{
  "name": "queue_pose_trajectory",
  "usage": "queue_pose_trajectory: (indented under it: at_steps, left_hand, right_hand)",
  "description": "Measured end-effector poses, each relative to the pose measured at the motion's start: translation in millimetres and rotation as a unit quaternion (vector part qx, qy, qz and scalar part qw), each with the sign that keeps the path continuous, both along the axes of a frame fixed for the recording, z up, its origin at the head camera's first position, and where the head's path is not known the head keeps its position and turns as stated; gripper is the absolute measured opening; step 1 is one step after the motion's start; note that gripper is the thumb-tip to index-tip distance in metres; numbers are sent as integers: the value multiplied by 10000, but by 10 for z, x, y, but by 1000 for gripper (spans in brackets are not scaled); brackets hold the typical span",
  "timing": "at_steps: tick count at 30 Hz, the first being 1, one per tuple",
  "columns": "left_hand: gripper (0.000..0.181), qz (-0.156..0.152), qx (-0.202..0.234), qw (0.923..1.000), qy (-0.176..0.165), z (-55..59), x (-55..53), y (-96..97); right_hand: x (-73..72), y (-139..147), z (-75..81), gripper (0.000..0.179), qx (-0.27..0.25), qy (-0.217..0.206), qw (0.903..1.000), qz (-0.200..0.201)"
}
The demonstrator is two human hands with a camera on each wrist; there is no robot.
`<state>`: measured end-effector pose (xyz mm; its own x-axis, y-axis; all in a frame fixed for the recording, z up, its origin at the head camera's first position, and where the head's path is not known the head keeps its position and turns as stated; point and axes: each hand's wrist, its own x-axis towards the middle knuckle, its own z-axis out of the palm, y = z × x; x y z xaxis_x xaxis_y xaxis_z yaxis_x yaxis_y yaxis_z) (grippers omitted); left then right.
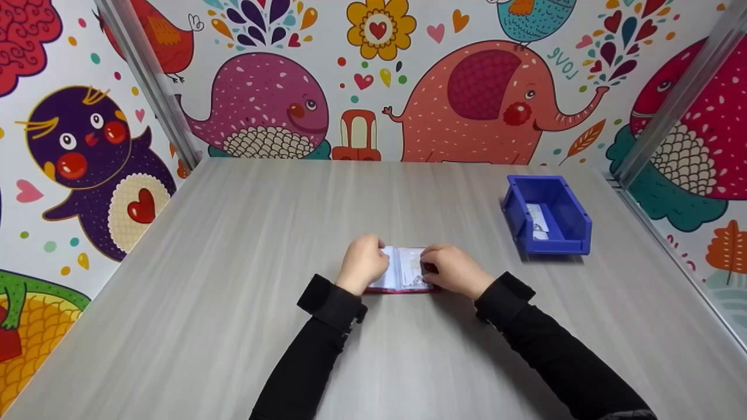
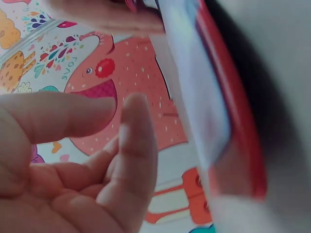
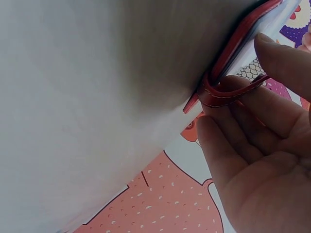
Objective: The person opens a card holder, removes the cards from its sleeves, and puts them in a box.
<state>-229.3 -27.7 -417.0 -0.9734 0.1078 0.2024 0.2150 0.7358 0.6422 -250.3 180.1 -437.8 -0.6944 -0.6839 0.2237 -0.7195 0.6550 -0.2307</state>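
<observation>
"What's on your feed?"

"I see a small red-covered card holder with clear sleeves (image 1: 398,271), spread open on the grey wood-grain table (image 1: 233,233) between the bare left hand (image 1: 365,262) and bare right hand (image 1: 455,268)."

"How are they placed?"

"I have the left loosely curled, holding nothing; the right sits parted, its fingers touching the stitched red strap (image 3: 223,99)."

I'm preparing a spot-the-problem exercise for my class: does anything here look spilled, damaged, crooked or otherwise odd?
Nothing stands out. The red wallet is open between the left hand and right hand, the blue box stands upright on the table with what look like white cards inside, and no spill or damage shows.
</observation>
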Motion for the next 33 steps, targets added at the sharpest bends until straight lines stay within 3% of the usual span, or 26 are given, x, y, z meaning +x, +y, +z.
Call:
queue_pose_trajectory:
  at_steps: [9,15,27,33]
  left_hand:
    - [18,-218,-5,9997,90,-67,2,130]
    - [18,-301,81,9994,-122,-102,-34,181]
    - [19,-134,-224,9987,-436,-116,-90,210]
    - [17,-111,-162,9980,-604,-123,-108,198]
  right_hand:
    - [-7,-1,-5,14,-38,44,10000,42]
    - [0,0,-4,14,-18,28,10000,6]
    - [1,3,-18,13,-120,102,9998,107]
    - [11,9,-27,12,-132,65,9998,134]
